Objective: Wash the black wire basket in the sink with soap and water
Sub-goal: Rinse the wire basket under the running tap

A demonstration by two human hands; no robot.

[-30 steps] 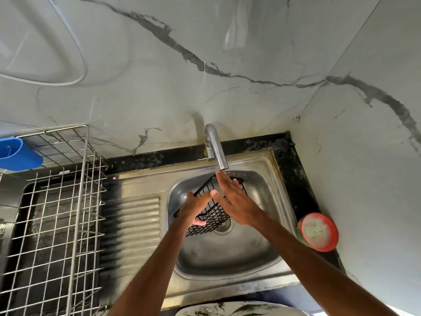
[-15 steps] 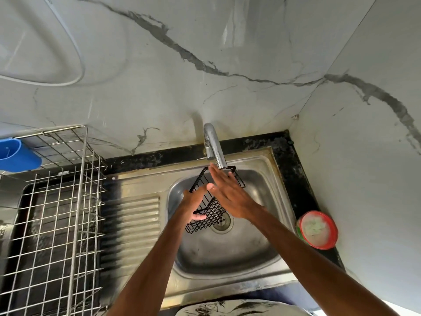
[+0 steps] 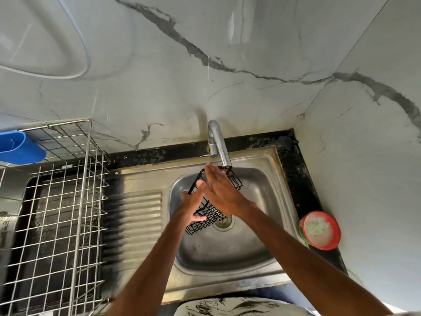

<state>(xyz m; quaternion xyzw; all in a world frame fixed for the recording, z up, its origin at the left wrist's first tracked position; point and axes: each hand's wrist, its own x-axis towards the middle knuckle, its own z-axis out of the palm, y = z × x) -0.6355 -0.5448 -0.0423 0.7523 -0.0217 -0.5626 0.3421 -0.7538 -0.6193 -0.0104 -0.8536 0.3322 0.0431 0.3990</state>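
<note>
**Black wire basket** (image 3: pixel 210 216): thin metal rods under a dark, faintly glossy coating.
**Rectangular stainless-steel sink** (image 3: pixel 262 201): brushed metal with a dull sheen, stained and tarnished along the rim. Its ribbed drainboard (image 3: pixel 134 213) is the same pressed steel.
**Curved chrome tap** (image 3: pixel 217 142): smooth and mirror-bright.
**Silver wire dish rack** (image 3: pixel 57 213): shiny metal rod.
**Blue plastic holder** (image 3: pixel 20 149): smooth, semi-matt.
**Grey-veined white wall tiles** (image 3: pixel 159 76): polished and reflective.
**Black speckled stone counter strip** (image 3: pixel 293 160): mottled, lightly glossy.
**Red-rimmed round tub** (image 3: pixel 320 230): plastic.
</note>
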